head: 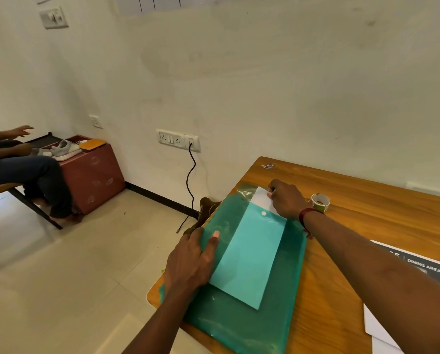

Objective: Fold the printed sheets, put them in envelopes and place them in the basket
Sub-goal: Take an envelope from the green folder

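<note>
Green translucent plastic, the envelope (241,325) lies flat on the near left corner of the wooden counter (367,226). At its left edge my left grip (193,259) holds it, thumb flat on top and fingers curled over the edge. Inside it the folded sheet (262,200) shows through as a paler strip running from near to far, its white far end poking out of the envelope's mouth past the snap button (263,213). My right grip (287,200) pinches that white end. Just right of that wrist stands a tape roll (321,201). Farther right, toward the near edge, lies a printed sheet (418,267) reading DINING AREA.
</note>
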Demonstrator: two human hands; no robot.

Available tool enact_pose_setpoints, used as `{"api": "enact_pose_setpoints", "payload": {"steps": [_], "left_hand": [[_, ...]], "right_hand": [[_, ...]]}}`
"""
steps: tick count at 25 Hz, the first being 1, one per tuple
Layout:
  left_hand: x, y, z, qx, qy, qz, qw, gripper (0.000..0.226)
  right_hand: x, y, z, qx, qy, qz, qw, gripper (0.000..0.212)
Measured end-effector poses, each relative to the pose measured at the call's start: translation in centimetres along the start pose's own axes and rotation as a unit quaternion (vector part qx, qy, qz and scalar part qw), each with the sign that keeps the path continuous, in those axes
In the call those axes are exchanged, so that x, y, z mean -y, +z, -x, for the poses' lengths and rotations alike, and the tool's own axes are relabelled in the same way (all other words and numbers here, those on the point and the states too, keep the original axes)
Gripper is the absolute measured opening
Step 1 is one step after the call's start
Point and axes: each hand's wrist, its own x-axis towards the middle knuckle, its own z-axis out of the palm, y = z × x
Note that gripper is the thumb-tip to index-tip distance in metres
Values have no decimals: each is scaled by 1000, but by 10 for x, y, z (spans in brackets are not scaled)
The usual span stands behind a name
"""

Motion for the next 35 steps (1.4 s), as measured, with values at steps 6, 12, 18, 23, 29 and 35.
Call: {"api": "enact_pose_setpoints", "payload": {"steps": [6, 12, 18, 23, 29, 35], "left_hand": [[-1, -1, 0, 6, -4, 7, 1000, 89], [-1, -3, 0, 16, -8, 29, 999, 90], [-2, -3, 1, 13, -17, 43, 999, 100], [-5, -5, 2, 11, -17, 37, 999, 104], [-8, -10, 5, 19, -20, 45, 999, 118], [-8, -10, 7, 11, -12, 42, 999, 108]], "right_hand": [[-3, -1, -1, -15, 27, 14, 999, 16], [-18, -5, -6, 8, 63, 31, 997, 20], [-23, -9, 1, -16, 51, 14, 998, 18], [-16, -17, 10, -54, -51, 15, 997, 16], [-8, -27, 8, -100, -42, -14, 994, 19], [-17, -49, 2, -128, 3, -12, 992, 25]]}}
